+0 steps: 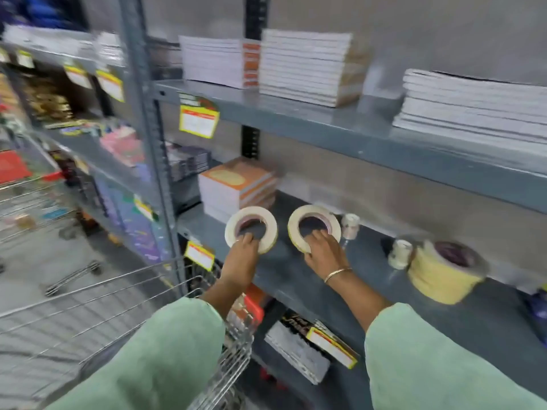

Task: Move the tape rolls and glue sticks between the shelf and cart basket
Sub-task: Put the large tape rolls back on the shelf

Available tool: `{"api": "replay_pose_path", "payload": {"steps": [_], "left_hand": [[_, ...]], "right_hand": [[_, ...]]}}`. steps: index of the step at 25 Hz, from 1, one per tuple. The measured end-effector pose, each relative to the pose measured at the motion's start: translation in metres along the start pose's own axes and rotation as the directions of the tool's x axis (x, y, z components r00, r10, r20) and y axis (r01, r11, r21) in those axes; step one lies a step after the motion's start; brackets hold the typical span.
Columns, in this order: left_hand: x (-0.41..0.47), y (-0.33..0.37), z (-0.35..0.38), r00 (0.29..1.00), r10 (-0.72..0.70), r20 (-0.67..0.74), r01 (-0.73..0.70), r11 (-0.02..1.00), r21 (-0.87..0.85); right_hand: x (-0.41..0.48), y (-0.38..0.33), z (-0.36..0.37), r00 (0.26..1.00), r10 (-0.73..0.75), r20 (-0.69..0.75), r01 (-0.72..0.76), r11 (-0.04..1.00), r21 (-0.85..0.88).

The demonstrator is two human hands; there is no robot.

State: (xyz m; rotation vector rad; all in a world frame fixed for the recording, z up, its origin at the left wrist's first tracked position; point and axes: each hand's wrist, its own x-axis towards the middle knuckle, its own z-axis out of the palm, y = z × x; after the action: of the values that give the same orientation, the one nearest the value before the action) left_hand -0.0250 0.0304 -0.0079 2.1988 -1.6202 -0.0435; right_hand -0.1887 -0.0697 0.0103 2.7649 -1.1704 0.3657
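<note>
My left hand [243,251] grips the lower rim of a cream tape roll [251,216], held tilted over the grey middle shelf [296,279]. My right hand [324,252] grips a second cream tape roll [313,211] beside it, also tilted up. Further right on the shelf lies a thick stack of yellow tape rolls [444,273]. Two small clear tape rolls stand there too, one [350,225] just right of my right hand, the other [399,253] against the yellow stack. The wire cart basket [118,309] is at lower left, under my left forearm. No glue sticks can be made out.
Stacks of notebooks [236,184] sit at the shelf's left end, behind the held rolls. More notebook stacks [307,66] fill the shelf above. A grey upright post [148,119] with yellow price tags stands left. Boxed goods [313,347] lie on the lower shelf.
</note>
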Motion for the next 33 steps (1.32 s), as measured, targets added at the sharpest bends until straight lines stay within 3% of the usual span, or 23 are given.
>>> {"api": "replay_pose_path", "payload": {"steps": [3, 6, 8, 12, 14, 17, 20, 23, 26, 29, 33], "left_hand": [[0.009, 0.058, 0.035, 0.970, 0.126, 0.209, -0.101, 0.987, -0.125], [0.011, 0.106, 0.072, 0.888, 0.294, 0.354, -0.267, 0.956, -0.123], [0.010, 0.130, 0.086, 0.847, 0.296, 0.442, -0.285, 0.954, -0.093], [0.012, 0.156, 0.096, 0.811, 0.331, 0.483, -0.334, 0.939, -0.083], [0.014, 0.155, 0.100, 0.789, 0.391, 0.473, -0.368, 0.918, -0.146], [0.023, 0.139, 0.110, 0.843, 0.430, 0.324, -0.378, 0.901, -0.212], [0.036, 0.114, 0.117, 0.904, 0.358, 0.232, -0.334, 0.933, -0.138], [0.047, 0.088, 0.122, 0.921, 0.278, 0.272, -0.260, 0.960, -0.101], [0.052, 0.075, 0.127, 0.908, 0.249, 0.337, -0.251, 0.967, -0.038], [0.053, 0.074, 0.129, 0.905, 0.262, 0.335, -0.271, 0.962, -0.020], [0.052, 0.073, 0.130, 0.906, 0.262, 0.331, -0.274, 0.962, -0.010]], "right_hand": [[-0.043, 0.047, 0.000, 0.962, 0.241, 0.124, -0.248, 0.968, 0.042], [-0.088, 0.074, 0.008, 0.871, 0.461, 0.171, -0.476, 0.877, 0.063], [-0.109, 0.084, 0.012, 0.803, 0.565, 0.187, -0.586, 0.806, 0.083], [-0.134, 0.093, 0.015, 0.661, 0.720, 0.210, -0.748, 0.655, 0.109], [-0.139, 0.094, 0.018, 0.636, 0.741, 0.217, -0.770, 0.629, 0.110], [-0.142, 0.093, 0.017, 0.620, 0.763, 0.184, -0.784, 0.612, 0.104], [-0.145, 0.092, 0.017, 0.613, 0.763, 0.204, -0.789, 0.605, 0.107], [-0.142, 0.091, 0.014, 0.607, 0.768, 0.203, -0.795, 0.584, 0.166], [-0.127, 0.086, 0.009, 0.598, 0.798, 0.081, -0.783, 0.559, 0.272], [-0.098, 0.072, 0.007, 0.688, 0.725, 0.037, -0.694, 0.642, 0.328], [-0.064, 0.051, 0.010, 0.823, 0.549, 0.145, -0.567, 0.792, 0.225]]}}
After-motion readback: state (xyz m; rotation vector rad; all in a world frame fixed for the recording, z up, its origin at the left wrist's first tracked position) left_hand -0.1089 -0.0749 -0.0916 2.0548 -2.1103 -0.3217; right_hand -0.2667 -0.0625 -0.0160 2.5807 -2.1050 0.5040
